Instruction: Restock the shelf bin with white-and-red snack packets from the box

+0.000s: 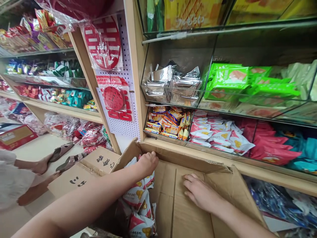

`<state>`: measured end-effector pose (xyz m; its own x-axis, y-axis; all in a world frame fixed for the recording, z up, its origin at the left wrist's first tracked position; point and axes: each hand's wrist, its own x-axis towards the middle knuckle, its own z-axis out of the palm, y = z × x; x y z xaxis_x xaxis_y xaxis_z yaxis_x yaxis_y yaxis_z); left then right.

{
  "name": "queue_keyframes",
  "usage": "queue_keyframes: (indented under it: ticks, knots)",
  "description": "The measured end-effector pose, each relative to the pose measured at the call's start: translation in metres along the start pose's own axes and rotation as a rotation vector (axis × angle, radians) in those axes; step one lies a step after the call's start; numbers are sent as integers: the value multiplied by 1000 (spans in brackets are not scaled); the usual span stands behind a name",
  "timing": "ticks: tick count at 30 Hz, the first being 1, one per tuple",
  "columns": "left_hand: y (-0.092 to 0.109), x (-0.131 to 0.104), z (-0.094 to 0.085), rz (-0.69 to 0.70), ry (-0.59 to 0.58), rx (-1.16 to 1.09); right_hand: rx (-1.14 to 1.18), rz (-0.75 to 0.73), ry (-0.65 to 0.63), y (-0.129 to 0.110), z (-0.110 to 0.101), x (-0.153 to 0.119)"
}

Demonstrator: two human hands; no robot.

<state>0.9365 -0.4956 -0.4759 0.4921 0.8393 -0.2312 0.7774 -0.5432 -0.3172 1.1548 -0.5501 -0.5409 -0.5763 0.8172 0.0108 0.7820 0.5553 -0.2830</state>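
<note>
An open cardboard box (163, 205) stands in front of me, below the shelves. White and red snack bags (138, 198) with yellow pictures are piled along its left side. Over the far end of that pile, near the box's back wall, my left hand (148, 163) has its fingers curled closed. Whatever it holds is hidden, though bags lie right beneath it. My right hand (201, 193) reaches in from the right, over the bare cardboard bottom, with its fingers apart and nothing in them.
Similar white and red bags (210, 130) fill a low shelf bin, between orange-wrapped snacks (168, 122) and pink packets (269, 142). Silver packs (173, 84) and green packs (228, 79) sit above. A cardboard flap (81, 172) spreads left, near a person's sandalled feet (37, 165).
</note>
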Motion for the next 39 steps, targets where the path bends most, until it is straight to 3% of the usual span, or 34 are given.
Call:
queue_keyframes:
  ticks: [4, 8, 12, 18, 21, 24, 27, 29, 33, 39]
  knots:
    - [3, 11, 0, -35, -11, 5, 0, 88, -75, 6, 19, -4]
    - [8, 20, 8, -63, -36, -5, -19, 106, -84, 6, 24, -3]
    - [5, 24, 6, 4, -36, -22, 7, 126, -104, 8, 23, -3]
    - [-7, 15, -12, 136, 54, -68, 204, 159, -73, 12, 18, -5]
    - [-6, 12, -23, 219, 191, -366, 483, 195, -45, 2, -2, 0]
    - [3, 13, -31, 174, 318, -828, 800, 157, 63, -14, -27, 12]
    - [13, 16, -34, 105, 326, -1181, 892, 146, 289, -23, -43, 23]
    - [18, 18, -33, 144, 281, -1333, 913, 149, 349, -26, -47, 26]
    - [22, 21, -28, 258, 280, -1432, 1021, 161, 353, -29, -46, 23]
    - [32, 21, -25, 249, 351, -1430, 1156, 206, 421, -28, -42, 17]
